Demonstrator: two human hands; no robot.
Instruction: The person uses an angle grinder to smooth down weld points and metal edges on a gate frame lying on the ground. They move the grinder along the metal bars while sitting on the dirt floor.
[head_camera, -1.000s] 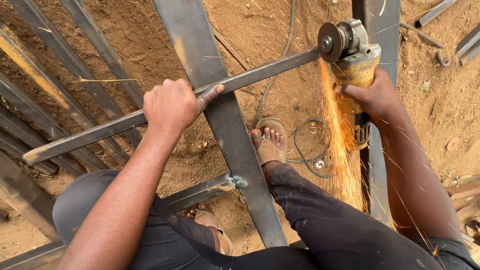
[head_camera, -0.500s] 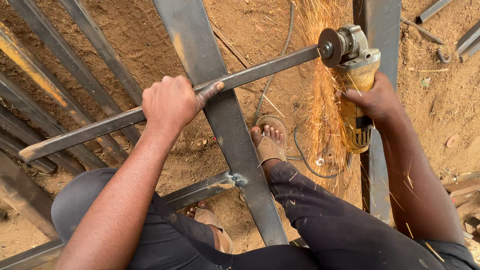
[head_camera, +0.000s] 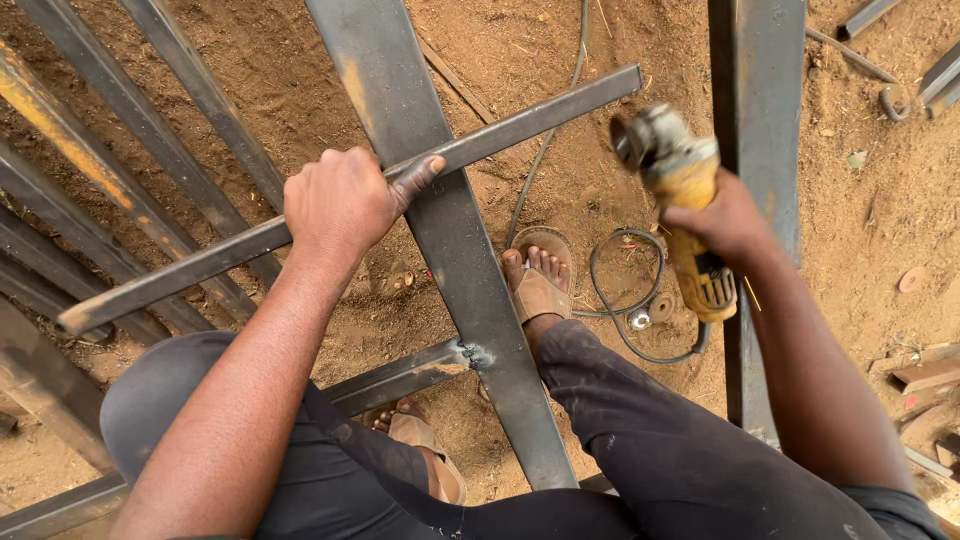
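Left hand (head_camera: 340, 205) is clamped around the long grey square steel tube (head_camera: 350, 200), pinning it across the wide flat steel bar (head_camera: 440, 230) of the frame. Right hand (head_camera: 725, 215) is closed on the yellow angle grinder (head_camera: 680, 190), disc clear of the tube's end, no sparks. The tube end looks cut square; no weld joins it yet.

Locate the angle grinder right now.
In the head view the yellow angle grinder is upper right, gripped in the right hand, its disc just clear of the end of the steel bar that the left hand holds.
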